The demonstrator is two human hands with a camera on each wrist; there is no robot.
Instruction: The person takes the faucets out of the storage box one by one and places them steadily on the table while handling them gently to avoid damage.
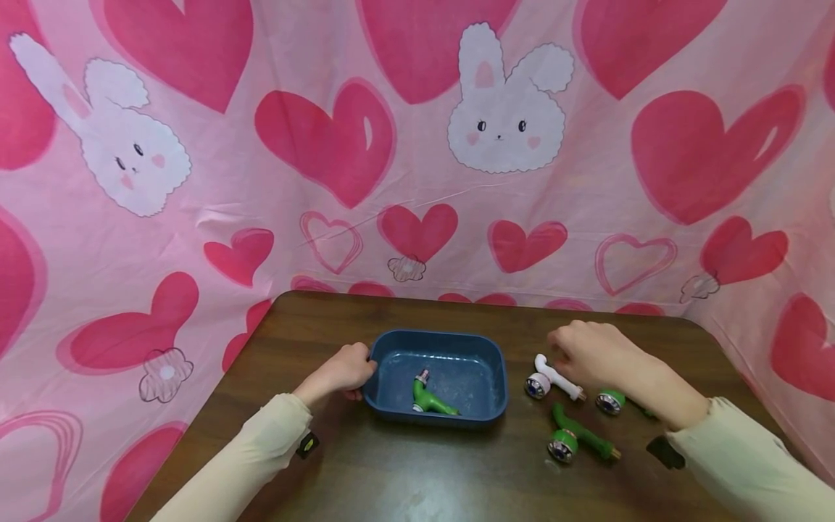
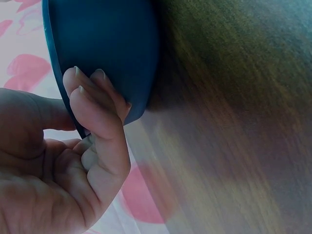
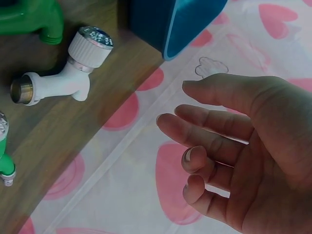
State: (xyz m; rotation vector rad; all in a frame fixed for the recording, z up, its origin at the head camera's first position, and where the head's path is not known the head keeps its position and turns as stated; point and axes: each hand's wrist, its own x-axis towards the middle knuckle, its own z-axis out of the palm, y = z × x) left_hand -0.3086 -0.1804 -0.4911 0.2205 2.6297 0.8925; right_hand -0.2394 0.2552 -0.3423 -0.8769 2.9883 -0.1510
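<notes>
My left hand (image 1: pixel 344 371) grips the left end of a dark blue plastic basin (image 1: pixel 466 380). In the left wrist view, its thumb goes over the rim while the fingers curl against the outer wall. Inside the basin lies a green plastic tap (image 1: pixel 428 401). My right hand (image 1: pixel 596 353) hovers over the table with nothing in it, fingers loosely bent, as the right wrist view shows. Nearest to it is a white tap (image 1: pixel 557 378) with a round knob. A green tap (image 1: pixel 580 435) lies closer to me, and another green tap (image 1: pixel 610 402) is partly hidden by my right forearm.
A brown wood-grain table (image 1: pixel 417 471) bears everything. Behind it and at both sides hangs a pink cloth (image 1: pixel 417 174) with hearts and rabbits. The taps outside the basin lie to its right.
</notes>
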